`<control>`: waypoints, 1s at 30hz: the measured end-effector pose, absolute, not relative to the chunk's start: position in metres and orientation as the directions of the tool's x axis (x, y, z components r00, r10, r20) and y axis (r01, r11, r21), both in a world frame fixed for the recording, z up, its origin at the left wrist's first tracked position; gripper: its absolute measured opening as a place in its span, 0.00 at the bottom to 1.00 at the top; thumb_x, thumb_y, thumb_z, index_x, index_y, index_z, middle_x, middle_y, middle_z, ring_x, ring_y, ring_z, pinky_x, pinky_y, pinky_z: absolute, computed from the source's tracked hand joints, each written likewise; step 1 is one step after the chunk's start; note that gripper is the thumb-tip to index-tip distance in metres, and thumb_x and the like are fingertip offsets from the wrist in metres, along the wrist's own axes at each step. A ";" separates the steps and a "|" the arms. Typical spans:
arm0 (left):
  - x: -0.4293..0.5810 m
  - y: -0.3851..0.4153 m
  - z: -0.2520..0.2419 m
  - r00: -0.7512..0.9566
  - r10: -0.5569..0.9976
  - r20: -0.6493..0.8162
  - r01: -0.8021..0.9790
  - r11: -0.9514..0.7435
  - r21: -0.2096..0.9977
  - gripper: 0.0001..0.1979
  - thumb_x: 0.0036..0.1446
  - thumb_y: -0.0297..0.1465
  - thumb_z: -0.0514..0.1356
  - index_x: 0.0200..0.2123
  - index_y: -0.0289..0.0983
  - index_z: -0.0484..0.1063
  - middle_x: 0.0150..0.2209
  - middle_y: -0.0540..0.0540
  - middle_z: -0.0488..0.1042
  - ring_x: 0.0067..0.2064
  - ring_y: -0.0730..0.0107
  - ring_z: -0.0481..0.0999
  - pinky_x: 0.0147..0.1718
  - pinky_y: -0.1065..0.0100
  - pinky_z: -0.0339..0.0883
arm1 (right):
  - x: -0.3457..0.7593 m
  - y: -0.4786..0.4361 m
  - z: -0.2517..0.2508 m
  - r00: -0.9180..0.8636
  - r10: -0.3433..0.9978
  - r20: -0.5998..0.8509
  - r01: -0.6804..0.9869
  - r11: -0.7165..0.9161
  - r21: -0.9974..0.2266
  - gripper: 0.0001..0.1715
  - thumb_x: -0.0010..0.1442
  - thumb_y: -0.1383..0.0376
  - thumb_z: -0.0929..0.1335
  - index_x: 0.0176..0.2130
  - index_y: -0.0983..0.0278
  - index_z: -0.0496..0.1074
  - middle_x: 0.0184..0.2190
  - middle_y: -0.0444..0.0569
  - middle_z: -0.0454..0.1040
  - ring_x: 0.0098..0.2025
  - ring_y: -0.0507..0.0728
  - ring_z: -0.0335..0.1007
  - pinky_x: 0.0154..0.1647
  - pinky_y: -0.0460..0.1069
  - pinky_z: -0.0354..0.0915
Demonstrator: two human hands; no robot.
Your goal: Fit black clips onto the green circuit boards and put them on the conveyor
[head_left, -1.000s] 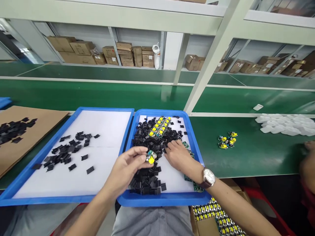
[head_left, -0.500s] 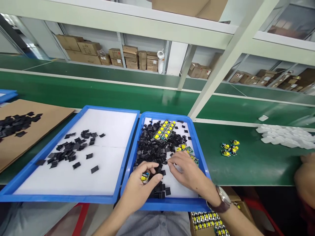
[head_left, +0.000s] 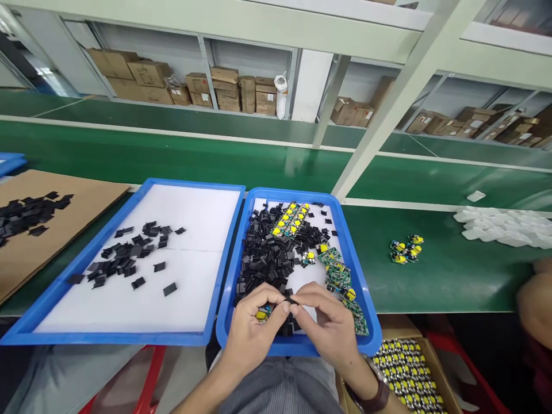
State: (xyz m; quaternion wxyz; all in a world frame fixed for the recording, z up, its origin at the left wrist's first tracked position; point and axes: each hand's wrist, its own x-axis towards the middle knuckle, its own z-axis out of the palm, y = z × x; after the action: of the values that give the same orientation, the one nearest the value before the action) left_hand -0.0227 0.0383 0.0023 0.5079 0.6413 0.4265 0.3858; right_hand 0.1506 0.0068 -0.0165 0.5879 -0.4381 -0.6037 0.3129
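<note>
Both hands meet over the near part of the right blue tray (head_left: 371,339). My left hand (head_left: 252,325) is closed, with a small circuit board (head_left: 262,314) bearing a yellow part tucked under its curled fingers. Its thumb and forefinger also pinch one end of a small black folded piece (head_left: 290,299). The other end sits between the thumb and forefinger of my right hand (head_left: 330,325). Loose black pieces (head_left: 268,253) are heaped beside the hands. A panel of yellow-topped boards (head_left: 291,220) lies on the heap, and green circuit boards (head_left: 338,276) lie along the tray's right side.
To the left, another blue tray (head_left: 129,338) holds scattered black pieces on white foam. Beyond it is cardboard (head_left: 92,192) with more pieces. Several boards (head_left: 406,249) and white wrappers (head_left: 504,227) lie on the green bench. A carton of boards (head_left: 409,374) stands low at right. Another person's arm (head_left: 535,299) shows at the right edge.
My right hand has moved from the heap toward my left hand, bringing a black piece. The two hands now pinch it together. The camera view has shifted slightly.
</note>
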 end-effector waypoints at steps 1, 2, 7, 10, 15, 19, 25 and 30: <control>-0.022 0.037 0.002 0.330 0.943 0.053 0.151 -0.108 0.983 0.11 0.67 0.34 0.62 0.31 0.38 0.75 0.32 0.49 0.73 0.35 0.69 0.72 0.36 0.69 0.65 | 0.149 0.006 -0.018 0.084 0.881 0.466 0.177 0.447 -0.877 0.15 0.64 0.74 0.71 0.46 0.57 0.81 0.36 0.48 0.80 0.38 0.57 0.76 0.40 0.54 0.73; -0.021 0.036 0.003 0.321 0.946 0.045 0.145 -0.096 0.985 0.11 0.66 0.34 0.62 0.30 0.38 0.75 0.31 0.49 0.72 0.34 0.69 0.72 0.36 0.69 0.64 | 0.149 0.006 -0.018 0.079 0.874 0.479 0.189 0.459 -0.868 0.16 0.64 0.75 0.71 0.47 0.57 0.81 0.36 0.49 0.80 0.39 0.58 0.76 0.41 0.54 0.73; -0.016 0.033 0.003 0.306 0.952 -0.013 0.113 -0.023 0.993 0.14 0.65 0.34 0.64 0.26 0.37 0.72 0.29 0.50 0.69 0.33 0.70 0.69 0.34 0.69 0.62 | 0.153 0.003 -0.023 0.044 0.923 0.382 0.097 0.377 -0.921 0.17 0.64 0.73 0.72 0.49 0.56 0.82 0.38 0.50 0.80 0.40 0.58 0.78 0.40 0.54 0.75; -0.015 0.032 0.001 0.353 0.928 -0.117 0.038 0.111 0.993 0.11 0.64 0.36 0.65 0.31 0.38 0.76 0.32 0.49 0.73 0.36 0.69 0.70 0.37 0.69 0.64 | 0.157 0.001 -0.023 0.090 0.905 0.415 0.097 0.407 -0.908 0.17 0.64 0.75 0.72 0.47 0.56 0.82 0.37 0.50 0.81 0.40 0.58 0.78 0.40 0.54 0.75; -0.020 0.027 -0.005 0.400 0.893 -0.207 -0.104 0.268 0.958 0.18 0.64 0.36 0.67 0.56 0.46 0.73 0.50 0.47 0.75 0.44 0.70 0.73 0.44 0.70 0.70 | 0.170 -0.003 -0.018 0.225 0.892 0.392 0.140 0.368 -0.919 0.15 0.64 0.74 0.73 0.45 0.56 0.83 0.36 0.50 0.82 0.39 0.58 0.79 0.38 0.52 0.75; -0.020 0.025 -0.007 0.403 0.887 -0.223 -0.201 0.324 0.924 0.15 0.66 0.35 0.66 0.55 0.45 0.73 0.51 0.46 0.74 0.51 0.64 0.76 0.55 0.63 0.70 | 0.175 -0.008 -0.018 0.218 0.926 0.309 0.101 0.294 -0.951 0.12 0.63 0.72 0.73 0.44 0.57 0.84 0.36 0.50 0.82 0.38 0.57 0.79 0.36 0.50 0.76; -0.016 0.030 -0.009 0.393 0.830 -0.396 -0.460 0.550 0.697 0.15 0.64 0.35 0.68 0.51 0.37 0.78 0.43 0.43 0.80 0.46 0.67 0.80 0.48 0.68 0.74 | 0.172 -0.012 -0.020 0.141 0.955 0.260 -0.038 0.267 -0.963 0.14 0.65 0.73 0.72 0.44 0.55 0.83 0.37 0.48 0.81 0.42 0.56 0.78 0.42 0.49 0.75; -0.017 0.030 -0.007 0.409 0.830 -0.378 -0.502 0.551 0.667 0.18 0.60 0.31 0.72 0.53 0.39 0.79 0.49 0.42 0.81 0.51 0.62 0.80 0.51 0.67 0.75 | 0.170 -0.013 -0.018 0.125 0.965 0.232 -0.096 0.244 -0.965 0.16 0.65 0.74 0.71 0.45 0.54 0.82 0.38 0.47 0.82 0.43 0.56 0.78 0.45 0.49 0.75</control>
State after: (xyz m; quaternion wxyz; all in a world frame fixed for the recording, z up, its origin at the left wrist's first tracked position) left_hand -0.0170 0.0301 -0.0070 0.8066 0.2322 0.3535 0.4130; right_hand 0.1703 -0.0126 -0.0183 0.6106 -0.4352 -0.4992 0.4342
